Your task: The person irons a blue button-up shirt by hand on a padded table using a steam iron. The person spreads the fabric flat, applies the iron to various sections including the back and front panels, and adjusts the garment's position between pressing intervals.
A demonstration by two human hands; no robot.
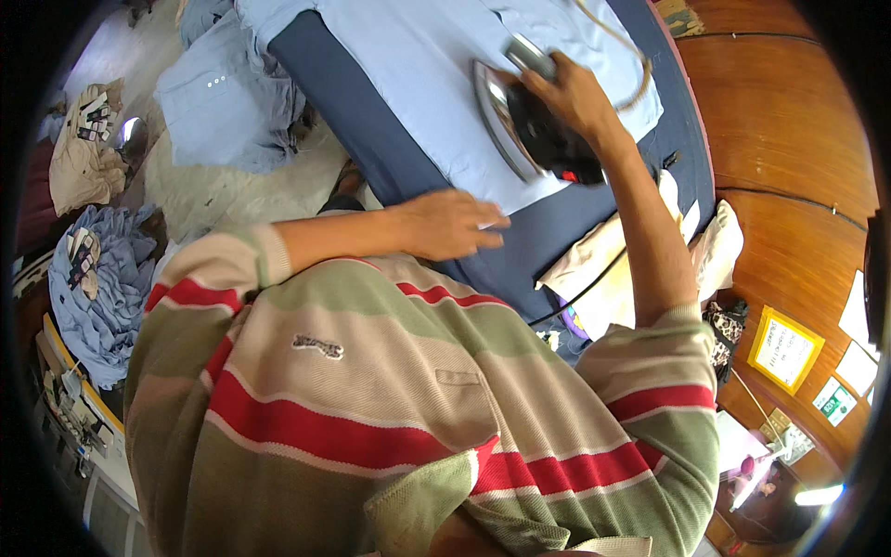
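Note:
My right hand [577, 100] is closed around the handle of a black and silver clothes iron [548, 139]. The iron is over the lower part of a light blue garment [408, 70] spread on a dark blue padded table [357, 107]. Whether its soleplate touches the cloth at this instant, I cannot tell. My left hand [445, 225] hovers or rests by the garment's near edge, fingers stretched out and slightly blurred, with nothing seen in them. A pale cord [642, 79] loops beyond my right hand.
More blue garments [227, 97] hang at the table's left side. Crumpled blue clothes [102, 292] and a beige pile [85, 167] lie further left. Cream cloth [594, 265] and a black cable [599, 283] are near my right forearm. A wooden panel wall [770, 121] bounds the right.

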